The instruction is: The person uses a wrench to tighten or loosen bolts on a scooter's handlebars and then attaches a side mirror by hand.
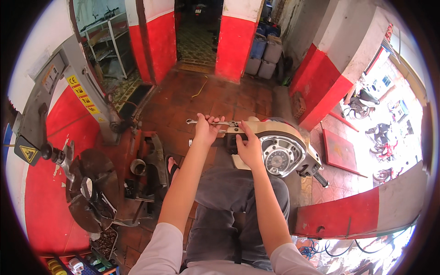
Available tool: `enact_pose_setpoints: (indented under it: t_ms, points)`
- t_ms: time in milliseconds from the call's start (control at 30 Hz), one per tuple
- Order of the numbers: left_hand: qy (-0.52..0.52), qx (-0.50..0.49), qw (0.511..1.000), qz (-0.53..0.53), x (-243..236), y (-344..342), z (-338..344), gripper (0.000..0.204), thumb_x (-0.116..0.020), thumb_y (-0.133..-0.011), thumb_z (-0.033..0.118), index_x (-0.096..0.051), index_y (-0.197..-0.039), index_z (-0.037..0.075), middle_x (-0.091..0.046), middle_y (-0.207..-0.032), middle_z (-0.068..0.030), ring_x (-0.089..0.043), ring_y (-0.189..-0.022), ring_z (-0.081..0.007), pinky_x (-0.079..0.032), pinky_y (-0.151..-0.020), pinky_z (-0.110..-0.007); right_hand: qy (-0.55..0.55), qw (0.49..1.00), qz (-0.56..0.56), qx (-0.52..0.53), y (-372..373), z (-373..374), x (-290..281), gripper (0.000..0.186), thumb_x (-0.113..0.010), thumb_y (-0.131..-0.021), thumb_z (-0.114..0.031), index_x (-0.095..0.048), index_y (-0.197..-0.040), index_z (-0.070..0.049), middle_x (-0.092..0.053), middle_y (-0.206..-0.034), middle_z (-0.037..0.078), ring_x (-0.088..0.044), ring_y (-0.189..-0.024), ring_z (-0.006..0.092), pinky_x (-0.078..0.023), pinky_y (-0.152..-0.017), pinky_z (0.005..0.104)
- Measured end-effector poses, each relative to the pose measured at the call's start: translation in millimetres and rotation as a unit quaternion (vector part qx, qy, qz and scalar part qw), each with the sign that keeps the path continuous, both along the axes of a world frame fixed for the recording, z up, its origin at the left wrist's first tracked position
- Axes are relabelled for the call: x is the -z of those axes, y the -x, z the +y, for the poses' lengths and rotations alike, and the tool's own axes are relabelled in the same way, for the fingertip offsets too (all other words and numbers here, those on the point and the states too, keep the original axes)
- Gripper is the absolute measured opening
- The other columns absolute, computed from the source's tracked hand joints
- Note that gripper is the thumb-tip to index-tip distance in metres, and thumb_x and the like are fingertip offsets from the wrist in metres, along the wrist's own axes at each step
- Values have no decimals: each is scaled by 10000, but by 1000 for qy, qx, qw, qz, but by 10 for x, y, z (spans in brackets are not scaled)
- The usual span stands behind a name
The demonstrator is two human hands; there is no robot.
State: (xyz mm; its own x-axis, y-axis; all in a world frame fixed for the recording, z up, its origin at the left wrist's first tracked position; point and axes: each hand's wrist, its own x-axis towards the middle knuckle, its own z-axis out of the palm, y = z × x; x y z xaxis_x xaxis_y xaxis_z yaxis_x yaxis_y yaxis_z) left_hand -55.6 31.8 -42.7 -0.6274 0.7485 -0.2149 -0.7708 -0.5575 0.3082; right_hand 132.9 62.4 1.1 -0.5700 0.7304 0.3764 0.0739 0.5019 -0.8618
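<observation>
My left hand [207,128] has its fingers wrapped round a silver combination wrench [190,121], held level at the left end of a cream scooter handlebar cover [275,128] with a round chrome-rimmed instrument dial [277,161]. My right hand [247,144] grips the black and cream housing beside that dial, its fingertips near the wrench's right end, which they partly hide. The handlebar's black right grip [321,179] sticks out toward the lower right. My lap, in dark trousers, is beneath my forearms.
A tyre-changing machine [85,183] stands at left, a metal shelf [110,48] behind it. Plastic jerrycans [268,62] are stacked by the back doorway [197,36]. A red board [339,151] lies right, before parked motorbikes [380,137]. Tool bins [75,266] and blue hoses [311,250] are near the bottom.
</observation>
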Motion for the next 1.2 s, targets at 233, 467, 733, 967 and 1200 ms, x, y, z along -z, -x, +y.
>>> enact_pose_setpoints:
  t_ms: [233, 467, 733, 967, 1200]
  points:
    - [59, 46, 997, -8, 6, 141, 393, 495, -279, -1094, 518, -399, -827, 118, -291, -617, 23, -346, -531, -134, -543, -960, -424, -9, 1000, -13, 20, -12, -33, -24, 515, -613, -915, -14, -502, -1415, 48, -684, -1291, 156, -536, -483, 112, -465, -526, 278]
    - [-19, 78, 996, -31, -196, 421, 622, 528, -351, -1072, 566, -392, -744, 154, -234, -583, 49, -223, -479, -100, -300, -471, -256, 50, 999, -5, 5, -46, -82, -154, 495, -611, -918, -5, -516, -1401, 48, -695, -1268, 148, -614, -530, 108, -488, -536, 280]
    - [182, -80, 878, 435, -362, 527, 39, 583, -414, -1075, 508, -427, -673, 86, -347, -562, -1, -307, -504, -118, -265, -476, -338, -227, 965, -130, -2, 164, 280, -430, 388, -634, -888, -31, -652, -1276, -33, -735, -1034, 179, -688, -898, 413, -558, -784, 452]
    - [283, -211, 678, 645, -242, 223, -149, 443, -522, -1048, 290, -501, -745, -32, -357, -572, -163, -332, -510, -239, -317, -509, -399, -113, 984, -130, -38, 212, 418, -441, 356, -741, -822, -82, -725, -1172, -18, -764, -980, 143, -640, -606, 232, -533, -676, 366]
    - [271, -267, 660, 648, -215, 202, -176, 417, -506, -1048, 249, -490, -742, -34, -383, -588, -195, -357, -493, -324, -329, -506, -411, -220, 963, -157, 3, 264, 478, -253, 244, -748, -825, -105, -768, -1061, -45, -757, -940, 116, -670, -696, 258, -530, -695, 363]
